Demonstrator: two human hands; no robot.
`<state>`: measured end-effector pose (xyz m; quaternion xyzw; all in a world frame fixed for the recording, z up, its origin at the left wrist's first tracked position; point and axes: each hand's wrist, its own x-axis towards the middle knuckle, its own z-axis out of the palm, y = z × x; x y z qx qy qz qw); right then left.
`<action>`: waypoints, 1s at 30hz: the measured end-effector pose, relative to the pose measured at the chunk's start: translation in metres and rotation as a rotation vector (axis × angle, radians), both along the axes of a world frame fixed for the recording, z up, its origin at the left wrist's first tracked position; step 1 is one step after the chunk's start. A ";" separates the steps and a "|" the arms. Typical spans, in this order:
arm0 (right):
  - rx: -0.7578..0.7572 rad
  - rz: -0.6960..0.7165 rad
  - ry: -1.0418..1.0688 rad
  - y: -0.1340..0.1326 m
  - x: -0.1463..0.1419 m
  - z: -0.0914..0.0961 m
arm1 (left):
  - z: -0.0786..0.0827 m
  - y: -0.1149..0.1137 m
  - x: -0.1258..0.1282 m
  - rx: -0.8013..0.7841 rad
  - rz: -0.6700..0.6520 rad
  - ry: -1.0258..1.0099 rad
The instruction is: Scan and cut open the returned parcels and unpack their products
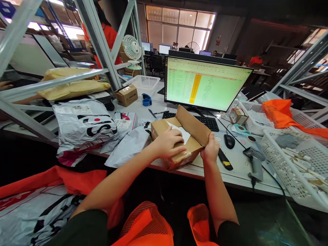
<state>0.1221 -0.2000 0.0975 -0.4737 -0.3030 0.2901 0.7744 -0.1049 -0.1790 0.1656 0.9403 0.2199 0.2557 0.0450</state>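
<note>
Window (176,25): Pale daylight fills the panes at the back of a dim workroom, above a row of lit screens (164,49).
Metal frame (96,37): Beyond its posts at left stands a person in orange (109,39), near a pale fan (132,48).
Desk (237,154): Parcels, tools and baskets crowd the white worktop.
Carton (188,158): Opened, the brown cardboard box sits at the desk's near edge, its long flap (192,124) raised and white paper (189,135) showing inside.
Left hand (170,140): Reaching into the opening, it lies over the paper with fingers partly bent and slightly apart; whether they grip anything cannot be told.
Right hand (211,148): Closed at the carton's right corner, it pinches the cardboard beside the flap.
Monitor (205,82): Behind the keyboard (208,123), it shows a green-tinted spreadsheet with one orange column.
Parcels: Left of the carton lie a flat white mailer (128,147) and a bulky plastic parcel (77,123) with black lettering; farther back stands a small box (127,95) marked "LE PERFUME".
Tools: On the right rest a black mouse (229,141), a black-and-yellow cutter (224,159) and a grey scanner (255,160), just beside a white perforated basket (279,171).
</note>
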 end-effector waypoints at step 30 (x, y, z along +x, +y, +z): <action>0.172 -0.247 -0.532 -0.036 0.010 0.022 | -0.075 -0.060 -0.064 0.113 0.526 -0.601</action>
